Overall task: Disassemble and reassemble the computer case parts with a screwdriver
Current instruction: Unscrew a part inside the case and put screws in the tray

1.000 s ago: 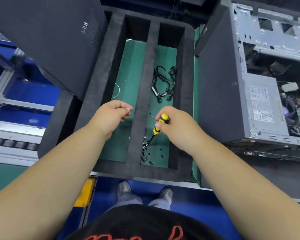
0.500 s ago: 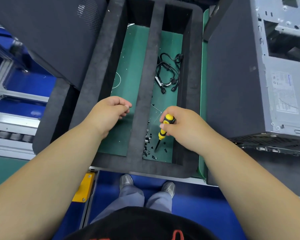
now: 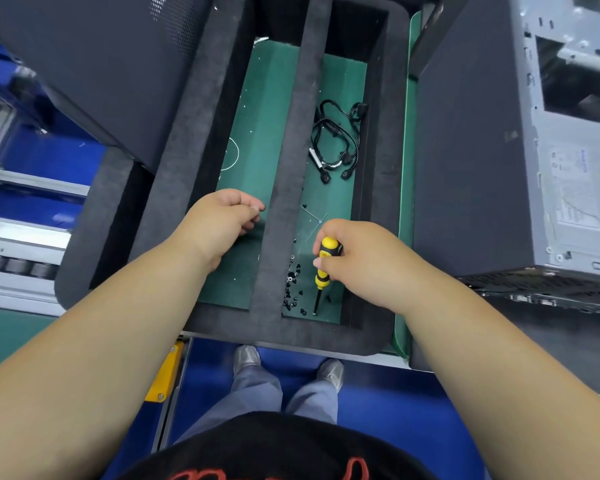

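Head-camera view looking down at a workbench. A black foam tray with two long green-floored compartments fills the centre. The right hand, at about 4 o'clock from the centre, grips a yellow-and-black screwdriver with fingers curled round its handle; the shaft points down toward the near end of the right compartment, its tip close to the floor there, though contact is hard to judge. A scatter of small black screws lies just beside the shaft, at its 9 o'clock. The left hand hovers over the left compartment, fingers curled inward; whether it holds anything cannot be told. A coiled black cable lies at 12 o'clock in the right compartment. The open grey computer case stands at 3 o'clock.
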Motion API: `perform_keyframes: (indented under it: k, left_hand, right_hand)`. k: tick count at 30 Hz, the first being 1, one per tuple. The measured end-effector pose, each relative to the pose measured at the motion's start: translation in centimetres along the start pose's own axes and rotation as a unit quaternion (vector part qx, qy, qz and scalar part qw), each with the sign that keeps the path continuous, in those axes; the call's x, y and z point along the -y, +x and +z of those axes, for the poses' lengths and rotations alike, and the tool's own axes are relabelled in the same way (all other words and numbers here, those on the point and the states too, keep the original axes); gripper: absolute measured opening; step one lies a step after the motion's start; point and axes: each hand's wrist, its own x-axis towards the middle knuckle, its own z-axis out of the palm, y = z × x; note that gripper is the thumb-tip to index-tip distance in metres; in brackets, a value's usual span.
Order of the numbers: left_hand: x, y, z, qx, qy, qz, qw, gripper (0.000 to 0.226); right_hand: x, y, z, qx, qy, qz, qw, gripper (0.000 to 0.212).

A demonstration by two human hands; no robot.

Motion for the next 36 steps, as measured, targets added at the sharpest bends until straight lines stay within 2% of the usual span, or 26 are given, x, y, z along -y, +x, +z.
perform_keyframes:
  k: [9, 13, 16, 20, 23, 25, 32, 36]
  left_hand:
    - [-2.6, -2.0, 0.0, -0.001, 0.007, 0.028, 1.0, 0.017]
    - [-4.2, -3.3, 0.0, 0.045, 0.023, 0.049, 0.997, 0.015]
    - [-5.3, -4.1, 0.2, 0.105, 0.019, 0.031, 0.994, 0.018]
    - [-7.0, -5.2, 0.5, 0.155, -0.1, -0.062, 0.981, 0.016]
    - [-8.4, -5.9, 0.3, 0.182, -0.245, -0.114, 0.946, 0.014]
    - [-9.2, -6.2, 0.0, 0.186, -0.294, -0.116, 0.931, 0.012]
    - [-10.3, -6.6, -0.9, 0.181, -0.308, -0.087, 0.93, 0.005]
    - [-10.3, -6.3, -1.8, 0.153, -0.284, -0.045, 0.945, 0.006]
  right_hand:
    - [2.8, -1.8, -3.0, -0.115, 0.013, -0.019, 0.993, 0.004]
    - [5.1, -3.1, -4.9, -0.171, 0.062, -0.038, 0.983, 0.005]
    - [7.0, -4.2, -6.5, -0.218, 0.093, -0.056, 0.97, 0.004]
    - [9.1, -5.6, -8.3, -0.273, 0.121, -0.073, 0.952, 0.004]
    - [10.1, -6.4, -9.3, -0.293, 0.131, -0.082, 0.943, 0.005]
    - [10.5, -6.7, -9.7, -0.298, 0.132, -0.086, 0.942, 0.004]
    - [11.4, -7.2, -10.2, -0.304, 0.162, -0.094, 0.934, 0.009]
    - [11.9, -7.4, -10.6, -0.324, 0.18, -0.111, 0.922, 0.011]
